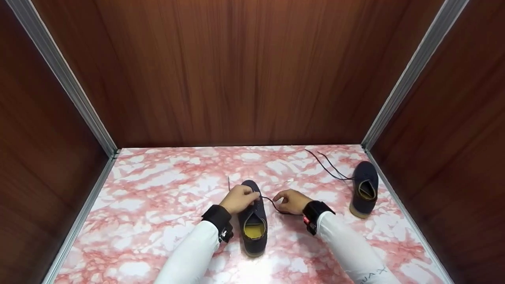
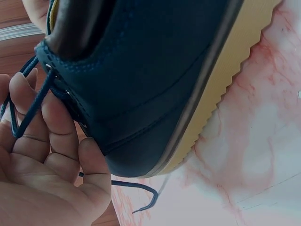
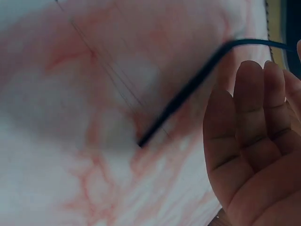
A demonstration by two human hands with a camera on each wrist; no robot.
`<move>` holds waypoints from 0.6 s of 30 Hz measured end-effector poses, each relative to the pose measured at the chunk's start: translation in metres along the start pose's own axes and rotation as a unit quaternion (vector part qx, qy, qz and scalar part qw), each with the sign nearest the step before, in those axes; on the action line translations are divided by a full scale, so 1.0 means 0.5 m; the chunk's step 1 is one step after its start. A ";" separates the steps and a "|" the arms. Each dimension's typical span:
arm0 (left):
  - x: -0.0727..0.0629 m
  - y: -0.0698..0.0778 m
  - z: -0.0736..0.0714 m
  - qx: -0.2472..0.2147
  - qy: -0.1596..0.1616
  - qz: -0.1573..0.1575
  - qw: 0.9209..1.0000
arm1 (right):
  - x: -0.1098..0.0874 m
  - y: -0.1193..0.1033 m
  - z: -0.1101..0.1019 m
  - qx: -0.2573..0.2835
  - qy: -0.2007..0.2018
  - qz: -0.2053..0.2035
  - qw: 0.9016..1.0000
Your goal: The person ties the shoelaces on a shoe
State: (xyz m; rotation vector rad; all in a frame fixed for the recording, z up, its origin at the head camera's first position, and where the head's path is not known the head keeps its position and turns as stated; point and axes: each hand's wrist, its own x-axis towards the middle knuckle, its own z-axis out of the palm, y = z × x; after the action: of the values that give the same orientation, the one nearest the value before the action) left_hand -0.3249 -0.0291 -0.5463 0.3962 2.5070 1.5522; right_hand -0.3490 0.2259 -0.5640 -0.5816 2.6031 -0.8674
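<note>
A dark blue lace-up shoe (image 1: 252,240) with a yellow insole stands on the pink marbled surface, its toe pointing away from me. My left hand (image 1: 238,199) is over its lacing. In the left wrist view, a loop of blue shoelace (image 2: 30,113) runs from the eyelets in among my curled left fingers, which hold it. Another lace end (image 2: 141,186) trails past the toe. My right hand (image 1: 294,201) hovers right of the shoe, thumb and forefinger spread apart. Close by its fingertips passes a loose lace (image 3: 188,89), whose free end hangs out beside the palm.
A matching shoe (image 1: 365,193) sits near the right edge, with its long laces (image 1: 325,167) stretched out toward the back left. Dark wooden panels (image 1: 236,75) rise at the back and both sides, with metal strips (image 1: 418,67) at the corners.
</note>
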 end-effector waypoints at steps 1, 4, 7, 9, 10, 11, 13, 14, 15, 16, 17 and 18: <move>0.000 0.000 0.000 0.000 0.000 0.000 1.000 | 0.001 0.001 0.004 -0.001 0.001 0.004 1.000; 0.001 -0.001 -0.001 0.002 -0.001 0.000 1.000 | 0.004 0.003 0.016 -0.001 0.007 0.017 1.000; 0.001 -0.001 0.000 0.002 -0.002 -0.003 1.000 | 0.006 0.006 0.029 -0.003 0.016 0.020 1.000; 0.002 -0.001 0.000 -0.001 -0.001 -0.006 1.000 | 0.007 0.007 0.036 -0.006 0.022 0.015 1.000; 0.002 -0.001 0.000 -0.003 -0.001 -0.008 1.000 | 0.007 0.008 0.039 -0.009 0.025 0.011 1.000; 0.002 -0.001 0.001 -0.005 -0.001 -0.009 1.000 | 0.007 0.008 0.041 -0.013 0.029 0.007 0.999; 0.003 -0.002 0.001 -0.007 -0.001 -0.012 1.000 | 0.007 0.009 0.045 -0.018 0.036 -0.001 0.999; 0.003 -0.002 0.001 -0.007 -0.001 -0.013 1.000 | 0.007 0.010 0.046 -0.021 0.039 -0.003 0.999; 0.003 -0.002 0.002 -0.008 -0.002 -0.015 1.000 | 0.007 0.011 0.046 -0.022 0.040 -0.003 0.999; 0.003 -0.003 0.002 -0.008 -0.002 -0.016 1.000 | 0.007 0.012 0.046 -0.021 0.040 -0.001 0.999; 0.003 -0.003 0.002 -0.008 -0.001 -0.015 1.000 | 0.007 0.013 0.046 -0.016 0.040 0.005 0.999; 0.003 -0.003 0.003 -0.007 -0.001 -0.015 1.000 | 0.007 0.014 0.045 -0.012 0.039 0.011 0.999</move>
State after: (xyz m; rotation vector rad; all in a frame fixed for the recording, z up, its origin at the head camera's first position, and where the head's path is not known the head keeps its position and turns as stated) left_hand -0.3263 -0.0281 -0.5484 0.3554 2.4872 1.5560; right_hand -0.3441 0.2185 -0.5863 -0.5344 2.6883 -0.8700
